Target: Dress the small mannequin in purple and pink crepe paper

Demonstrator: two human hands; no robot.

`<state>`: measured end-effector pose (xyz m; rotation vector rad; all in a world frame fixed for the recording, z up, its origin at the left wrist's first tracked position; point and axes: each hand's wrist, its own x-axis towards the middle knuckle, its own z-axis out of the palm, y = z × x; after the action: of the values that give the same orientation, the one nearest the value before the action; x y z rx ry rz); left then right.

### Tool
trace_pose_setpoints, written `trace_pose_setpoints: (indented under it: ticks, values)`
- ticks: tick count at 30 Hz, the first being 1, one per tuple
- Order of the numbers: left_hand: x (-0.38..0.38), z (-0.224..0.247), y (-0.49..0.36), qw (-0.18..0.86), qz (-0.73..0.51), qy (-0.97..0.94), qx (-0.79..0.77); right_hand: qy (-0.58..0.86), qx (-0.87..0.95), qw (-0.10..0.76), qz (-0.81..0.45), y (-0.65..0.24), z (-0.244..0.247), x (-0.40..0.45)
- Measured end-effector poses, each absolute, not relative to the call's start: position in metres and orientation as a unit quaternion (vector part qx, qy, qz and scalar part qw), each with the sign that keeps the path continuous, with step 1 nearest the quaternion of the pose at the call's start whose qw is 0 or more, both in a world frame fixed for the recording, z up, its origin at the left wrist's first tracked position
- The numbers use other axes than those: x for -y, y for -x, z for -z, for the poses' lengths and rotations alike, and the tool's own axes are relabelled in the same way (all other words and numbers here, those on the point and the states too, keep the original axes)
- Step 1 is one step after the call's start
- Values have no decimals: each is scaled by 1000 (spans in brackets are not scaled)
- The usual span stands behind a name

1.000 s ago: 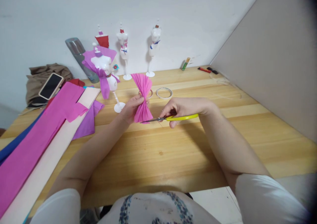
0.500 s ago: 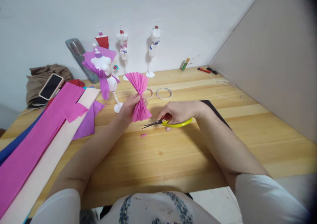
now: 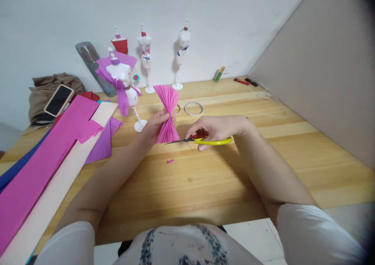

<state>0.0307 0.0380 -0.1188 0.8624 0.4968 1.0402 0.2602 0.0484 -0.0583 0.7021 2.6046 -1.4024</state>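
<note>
My left hand (image 3: 155, 125) pinches a pleated pink paper bow (image 3: 167, 101) at its narrow middle, with the fans spread above and below. My right hand (image 3: 209, 128) grips yellow-handled scissors (image 3: 213, 141), whose dark blades point left and lie at the lower edge of the bow. The blades look nearly closed. Something small and red (image 3: 201, 134) shows between the right fingers and the scissors; I cannot make out what it is. Below the bow, small pink scraps (image 3: 170, 161) lie on the wooden table (image 3: 187, 194).
Several white mannequin stands, one draped in purple paper (image 3: 122, 91), are at the back. Pink paper (image 3: 43, 163) and cream paper (image 3: 70, 171) cover the left side, beside a phone (image 3: 59, 100). A tape roll (image 3: 193, 109) and a glue stick (image 3: 219, 74) lie farther back.
The scissors' blades have come up to the bow's lower edge and closed further. The bow has shifted slightly right. More pink scrap shows on the table.
</note>
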Motion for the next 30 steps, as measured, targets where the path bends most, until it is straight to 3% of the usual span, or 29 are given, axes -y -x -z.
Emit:
trace_pose_setpoints:
  ticks: [30]
  values:
    - [-32,110,-39,781,-453,-321,-286,-202,-821,55,531,-262,60,-50]
